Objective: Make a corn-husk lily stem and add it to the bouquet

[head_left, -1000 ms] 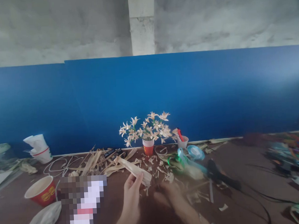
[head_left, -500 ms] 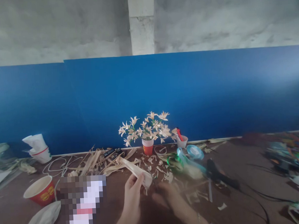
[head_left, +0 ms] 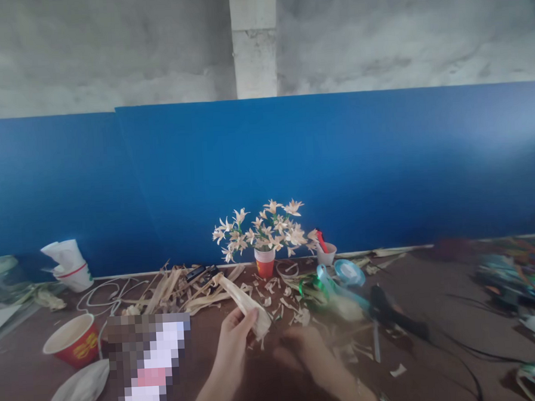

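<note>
My left hand (head_left: 238, 330) is closed on a long pale dried corn husk (head_left: 243, 300), thumb on top. The husk's narrow end points up and away, its wide end down and to the right. My right hand (head_left: 302, 348) is a little to the right of the husk's wide end, apart from it. Blur smears its fingers, so I cannot make out whether they hold anything. Pale trimmed scraps (head_left: 303, 316) lie on the brown table (head_left: 268, 386) just beyond both hands. Behind them stands a red and white paper cup (head_left: 265, 264) of cream star-shaped flowers (head_left: 275, 227).
At left are a red paper cup (head_left: 73, 342), a white cup with tissue (head_left: 74, 276) and a heap of husks (head_left: 165, 292). To the right lie a blue ribbon roll (head_left: 349, 273), a black-handled corded tool (head_left: 397, 316) and blurred clutter. A blue panel (head_left: 265, 153) rises behind.
The husk has turned slightly in my left hand, its wide end now lower and further left. My right hand has shifted slightly right, away from the husk.
</note>
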`<state>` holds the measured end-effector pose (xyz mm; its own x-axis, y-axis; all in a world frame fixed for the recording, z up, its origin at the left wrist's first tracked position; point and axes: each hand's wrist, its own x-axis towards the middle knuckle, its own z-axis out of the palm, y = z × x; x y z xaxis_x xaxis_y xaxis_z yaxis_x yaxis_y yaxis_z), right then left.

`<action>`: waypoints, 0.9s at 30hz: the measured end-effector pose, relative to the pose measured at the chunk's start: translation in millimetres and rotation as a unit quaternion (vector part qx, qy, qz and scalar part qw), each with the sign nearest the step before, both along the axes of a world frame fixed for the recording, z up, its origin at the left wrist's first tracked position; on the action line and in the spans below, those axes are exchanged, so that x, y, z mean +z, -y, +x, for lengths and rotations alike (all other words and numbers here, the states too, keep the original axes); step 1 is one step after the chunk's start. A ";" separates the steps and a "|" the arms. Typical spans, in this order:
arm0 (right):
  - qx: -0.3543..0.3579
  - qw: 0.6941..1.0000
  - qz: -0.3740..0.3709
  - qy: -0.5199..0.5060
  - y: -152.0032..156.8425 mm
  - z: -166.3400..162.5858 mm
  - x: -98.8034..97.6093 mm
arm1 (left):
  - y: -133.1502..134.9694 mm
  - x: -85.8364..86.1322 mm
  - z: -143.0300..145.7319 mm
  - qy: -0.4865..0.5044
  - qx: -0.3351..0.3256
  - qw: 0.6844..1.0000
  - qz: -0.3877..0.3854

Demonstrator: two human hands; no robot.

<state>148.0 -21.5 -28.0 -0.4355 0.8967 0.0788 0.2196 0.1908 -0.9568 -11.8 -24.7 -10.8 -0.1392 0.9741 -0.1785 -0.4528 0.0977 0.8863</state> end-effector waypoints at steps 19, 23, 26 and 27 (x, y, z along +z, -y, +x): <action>0.053 0.992 0.070 0.090 -3.9 11.7 11.9 | -6.2 -3.3 -17.2 -0.285 -0.004 0.952 0.115; 0.057 0.990 0.059 0.115 -3.8 12.2 11.6 | -6.1 1.2 -18.3 -0.268 -0.013 0.956 0.120; 0.067 0.990 0.041 0.119 -3.5 13.6 12.4 | -5.6 5.4 -18.1 -0.266 -0.012 0.957 0.114; 0.070 0.990 0.040 0.119 -3.5 14.1 12.8 | -5.4 6.6 -17.9 -0.264 -0.012 0.958 0.112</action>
